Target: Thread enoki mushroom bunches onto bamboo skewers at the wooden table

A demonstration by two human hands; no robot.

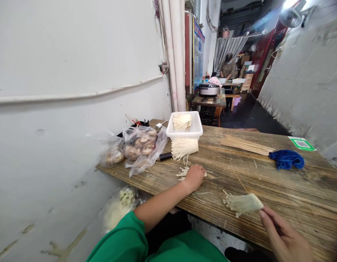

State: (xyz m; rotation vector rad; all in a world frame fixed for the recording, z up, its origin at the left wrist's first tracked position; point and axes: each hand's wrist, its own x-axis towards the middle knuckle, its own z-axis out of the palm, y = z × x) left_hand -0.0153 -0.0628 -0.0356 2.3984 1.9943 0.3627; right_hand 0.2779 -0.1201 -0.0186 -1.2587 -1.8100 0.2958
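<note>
On the wooden table (266,174), the person's left hand (195,177) lies knuckles up over a small clump of enoki mushrooms (182,173), fingers curled down onto it; whether they actually grip the strands cannot be told. The right hand (284,238), at the table's near edge, pinches the cut end of a second mushroom bundle (242,203) between thumb and fingertips, the caps fanning out toward the left hand. Farther back on the table a larger mushroom bunch (184,148) lies just in front of a white tray (197,127), which holds more mushrooms. A dark knife handle (165,156) pokes out beside that bunch. Plastic bags (139,145) sit at the table's wall end. Bamboo skewers (243,144) lie across the middle of the table, touching a blue cloth (287,159) at the far right.
</note>
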